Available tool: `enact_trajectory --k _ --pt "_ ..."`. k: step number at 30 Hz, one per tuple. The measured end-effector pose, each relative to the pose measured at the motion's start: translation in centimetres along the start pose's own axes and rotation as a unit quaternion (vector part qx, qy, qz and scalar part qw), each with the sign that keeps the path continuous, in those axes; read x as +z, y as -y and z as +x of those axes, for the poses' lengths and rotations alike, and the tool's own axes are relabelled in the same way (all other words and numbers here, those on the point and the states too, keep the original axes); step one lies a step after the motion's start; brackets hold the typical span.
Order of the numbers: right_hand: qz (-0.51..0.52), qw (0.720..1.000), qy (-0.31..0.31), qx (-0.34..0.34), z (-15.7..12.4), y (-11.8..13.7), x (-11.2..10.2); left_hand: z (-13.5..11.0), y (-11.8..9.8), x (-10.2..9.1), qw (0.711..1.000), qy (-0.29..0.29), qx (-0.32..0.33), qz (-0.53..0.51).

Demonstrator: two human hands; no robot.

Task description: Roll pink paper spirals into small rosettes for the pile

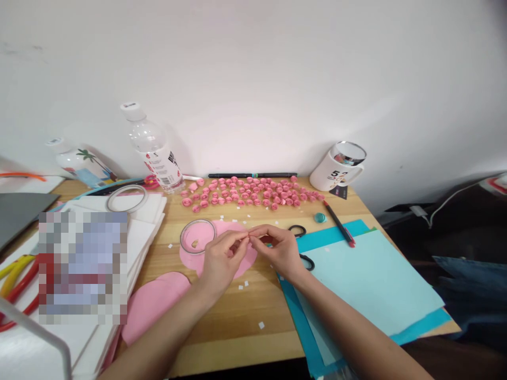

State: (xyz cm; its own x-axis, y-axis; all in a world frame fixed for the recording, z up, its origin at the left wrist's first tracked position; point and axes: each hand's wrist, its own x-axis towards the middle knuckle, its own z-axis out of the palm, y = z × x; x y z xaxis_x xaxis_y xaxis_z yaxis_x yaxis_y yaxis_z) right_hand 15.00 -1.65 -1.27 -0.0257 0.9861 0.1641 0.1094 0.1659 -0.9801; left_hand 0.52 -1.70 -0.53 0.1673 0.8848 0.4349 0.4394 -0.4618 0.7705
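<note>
Over the middle of the wooden table, my left hand (222,258) and my right hand (280,252) meet at their fingertips. Both pinch at one spot; whatever sits between them is too small and covered to make out. Beneath them lies a pink paper sheet (247,265) with rounded edges. A roll of tape (214,230) rests on the pink paper left of my left hand. The black handles of a pair of scissors (308,262) show beside my right wrist, the rest hidden. Beyond my hands spread many small pink paper rolls (257,193).
At the left, stacked white sheets (152,219) carry another tape roll (109,199) and red-and-yellow scissors (16,282). Two bottles, one a clear bottle (158,158), and a white mug (330,168) stand along the wall. Blue paper (368,285) and a pen (338,222) lie right.
</note>
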Motion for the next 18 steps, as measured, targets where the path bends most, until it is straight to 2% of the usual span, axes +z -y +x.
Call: enact_trajectory --k 5,9,15,18 --pt "0.044 0.999 0.001 0.021 0.1 -0.3 0.0 0.0 0.0 0.2 1.000 0.000 -0.014 -0.024" --pt "0.051 0.998 0.015 0.021 0.2 -0.3 -0.1 -0.1 0.3 0.2 1.000 -0.003 0.020 -0.012" --pt "-0.033 0.997 0.055 -0.044 0.2 -0.1 -0.7 -0.2 1.1 -0.1 0.997 0.029 0.060 0.023" --pt "-0.047 0.996 0.052 -0.063 0.2 -0.2 -0.7 -0.2 1.1 0.0 0.999 0.029 0.023 0.013"
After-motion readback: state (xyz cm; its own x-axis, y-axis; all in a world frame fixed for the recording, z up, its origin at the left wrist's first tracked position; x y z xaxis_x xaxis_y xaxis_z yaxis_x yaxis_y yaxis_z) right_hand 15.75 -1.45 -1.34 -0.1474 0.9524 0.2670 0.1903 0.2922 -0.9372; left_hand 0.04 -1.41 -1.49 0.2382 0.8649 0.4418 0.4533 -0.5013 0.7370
